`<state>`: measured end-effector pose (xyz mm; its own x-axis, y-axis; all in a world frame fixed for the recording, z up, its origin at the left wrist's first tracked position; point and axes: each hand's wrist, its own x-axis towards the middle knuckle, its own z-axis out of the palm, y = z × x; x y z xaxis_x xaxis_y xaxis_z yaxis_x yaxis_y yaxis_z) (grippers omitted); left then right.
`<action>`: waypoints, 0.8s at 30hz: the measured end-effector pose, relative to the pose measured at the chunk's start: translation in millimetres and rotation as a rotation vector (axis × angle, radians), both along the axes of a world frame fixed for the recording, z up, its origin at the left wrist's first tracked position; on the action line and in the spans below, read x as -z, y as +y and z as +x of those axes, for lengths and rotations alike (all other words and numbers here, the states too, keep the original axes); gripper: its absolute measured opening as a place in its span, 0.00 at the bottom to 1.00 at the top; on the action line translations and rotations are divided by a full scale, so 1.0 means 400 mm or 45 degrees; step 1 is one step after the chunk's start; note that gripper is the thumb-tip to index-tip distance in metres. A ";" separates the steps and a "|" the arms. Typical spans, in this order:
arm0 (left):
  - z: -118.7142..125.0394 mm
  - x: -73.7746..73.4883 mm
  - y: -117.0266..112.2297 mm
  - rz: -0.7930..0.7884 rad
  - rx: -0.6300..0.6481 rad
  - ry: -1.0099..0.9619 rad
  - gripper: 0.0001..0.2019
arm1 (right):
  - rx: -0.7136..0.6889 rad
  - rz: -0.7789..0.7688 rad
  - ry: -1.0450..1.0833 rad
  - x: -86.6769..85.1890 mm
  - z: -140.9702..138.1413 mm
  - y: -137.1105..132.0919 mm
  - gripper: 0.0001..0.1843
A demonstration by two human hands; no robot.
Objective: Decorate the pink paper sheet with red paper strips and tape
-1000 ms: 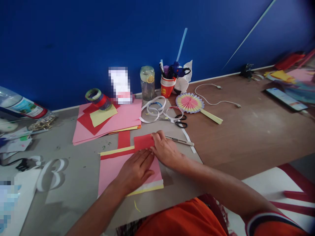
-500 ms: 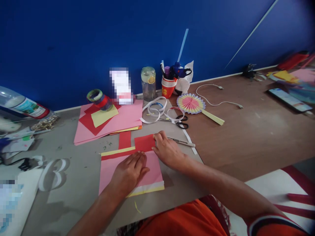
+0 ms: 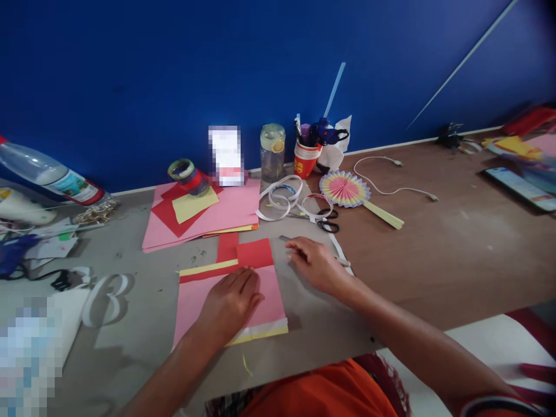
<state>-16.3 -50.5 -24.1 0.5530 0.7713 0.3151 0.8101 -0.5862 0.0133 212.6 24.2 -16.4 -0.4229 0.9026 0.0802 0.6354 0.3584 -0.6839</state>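
My left hand lies flat, fingers stretched out, on a pink paper sheet with yellow and red strips along its far edge. A red paper piece lies at the sheet's far right corner, just beyond the left fingertips. Another red strip sticks out behind the sheet. To the right, my right hand hovers over a slim silver tool, possibly a craft knife. Its fingers are loosely bent and off the paper. The tool's middle is hidden under this hand, so contact cannot be made out.
Beyond the hands are stacked pink sheets, a tape-wrapped jar, black-handled scissors, white paper rolls and a pleated paper fan. A pen cup and a lidded bottle stand by the blue wall.
My right hand has let go of the red paper piece and moved right, over the silver tool. My left hand stays on the pink sheet. The view has shifted slightly.
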 end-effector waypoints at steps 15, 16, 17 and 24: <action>-0.018 -0.010 0.118 -0.259 -0.281 -0.118 0.17 | 0.000 0.117 -0.817 -0.022 0.104 -0.007 0.10; -0.015 -0.001 0.134 -0.278 -0.320 -0.106 0.18 | 0.004 0.109 -0.775 -0.018 0.104 -0.007 0.11; -0.011 0.007 0.146 -0.287 -0.348 -0.103 0.19 | 0.006 0.092 -0.713 -0.016 0.104 -0.006 0.11; 0.000 0.010 0.144 -0.347 -0.393 -0.311 0.06 | -0.123 -0.012 -0.255 -0.012 0.120 0.002 0.16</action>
<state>-16.4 7.0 -28.0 0.2197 0.9605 0.1708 0.8997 -0.2672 0.3451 260.5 24.9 -11.7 -0.5138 0.8576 -0.0223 0.7219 0.4181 -0.5514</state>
